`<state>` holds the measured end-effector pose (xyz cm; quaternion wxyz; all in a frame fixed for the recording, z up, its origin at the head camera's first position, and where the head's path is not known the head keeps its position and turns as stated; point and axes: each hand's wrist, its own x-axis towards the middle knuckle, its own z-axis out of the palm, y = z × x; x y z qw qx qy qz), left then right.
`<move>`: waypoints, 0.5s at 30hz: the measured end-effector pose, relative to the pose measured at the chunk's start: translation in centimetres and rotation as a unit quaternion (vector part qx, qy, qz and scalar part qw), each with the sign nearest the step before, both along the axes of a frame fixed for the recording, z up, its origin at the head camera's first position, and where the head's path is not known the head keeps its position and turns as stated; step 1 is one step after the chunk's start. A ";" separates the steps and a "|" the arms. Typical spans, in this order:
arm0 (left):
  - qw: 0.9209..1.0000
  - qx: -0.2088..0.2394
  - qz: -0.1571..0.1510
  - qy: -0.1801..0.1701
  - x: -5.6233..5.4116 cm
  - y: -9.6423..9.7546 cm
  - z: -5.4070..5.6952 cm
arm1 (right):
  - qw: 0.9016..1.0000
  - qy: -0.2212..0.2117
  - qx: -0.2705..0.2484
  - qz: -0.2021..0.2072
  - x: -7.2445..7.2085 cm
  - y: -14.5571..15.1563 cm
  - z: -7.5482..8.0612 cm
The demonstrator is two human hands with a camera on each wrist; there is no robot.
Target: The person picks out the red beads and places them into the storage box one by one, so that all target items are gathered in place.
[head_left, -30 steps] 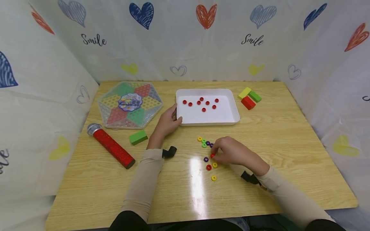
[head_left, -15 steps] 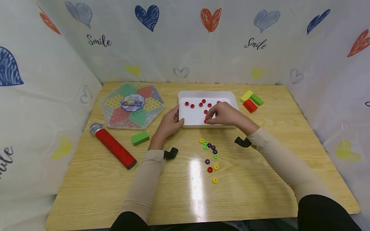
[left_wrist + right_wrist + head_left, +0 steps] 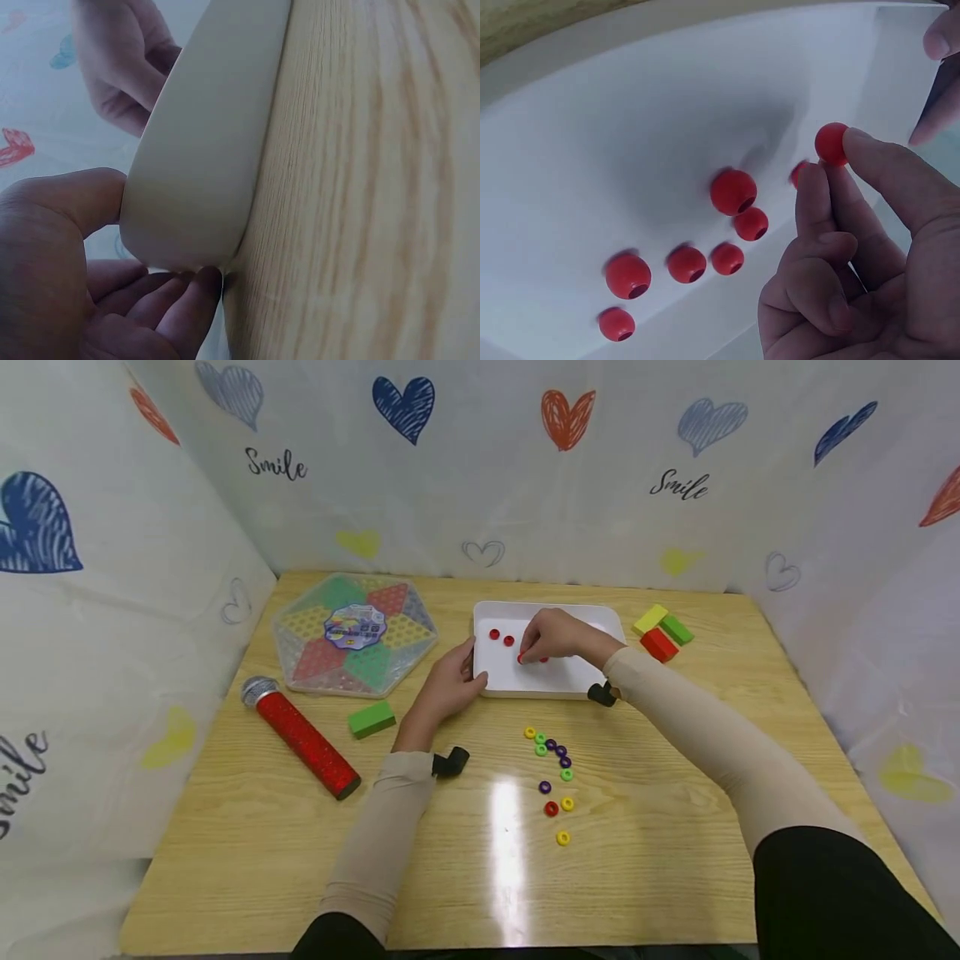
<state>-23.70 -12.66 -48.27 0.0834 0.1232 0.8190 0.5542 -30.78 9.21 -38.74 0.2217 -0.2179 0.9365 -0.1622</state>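
Observation:
A red bead [image 3: 831, 144] is pinched between the thumb and fingertips of my right hand [image 3: 558, 633], over the white tray [image 3: 498, 681]. Several more red beads [image 3: 733, 191] lie on the tray floor in the right wrist view; in the head view the hand hides some of them. My left hand [image 3: 448, 687] grips the tray's near left corner, with the thumb on one side and the curled fingers on the other, as the left wrist view shows. In front of the tray, yellow, green and purple beads [image 3: 551, 745] and one red bead [image 3: 551, 809] lie loose on the table.
A hexagonal game box [image 3: 355, 635] lies left of the tray. Near it are a green block [image 3: 372, 720] and a red toy microphone [image 3: 303, 739]. Yellow, green and red blocks [image 3: 660, 645] sit right of the tray. A printed curtain [image 3: 480, 468] surrounds the table.
My right hand picked a red bead from the table, carried it to the tray, and moved further left over it. The left hand stays at the tray corner. The head view shifted slightly.

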 end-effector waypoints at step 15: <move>1.000 -0.022 0.006 -0.011 0.2 0.0 0.4 | 0.999 -0.008 0.020 -0.030 -1.5 0.1 -0.4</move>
